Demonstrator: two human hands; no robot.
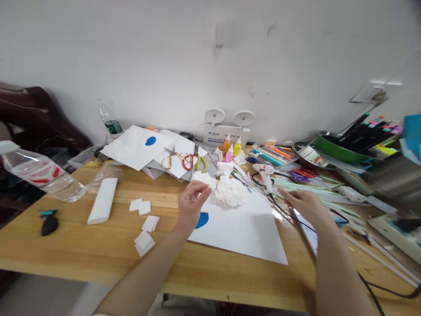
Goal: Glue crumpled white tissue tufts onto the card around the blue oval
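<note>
My left hand (192, 204) is closed, thumb and fingers pinched at the left edge of some white crumpled tissue paper (204, 177). Just right of it a fluffy white tissue clump (230, 192) rests on a large white sheet (241, 232). A blue painted patch (202, 220) on the sheet is partly behind my left hand. My right hand (304, 204) hovers to the right of a white hot glue gun (264, 175), its fingers apart and apparently not touching it. The glue gun's black cord passes close under that hand.
Small white paper squares (150, 224) and a white roll-like piece (103, 201) lie left. Scissors (187, 161) and paint bottles (229, 153) stand behind. A water bottle (42, 173) is far left. A phone (305, 230), strips and a green pan of pens (342, 147) crowd the right.
</note>
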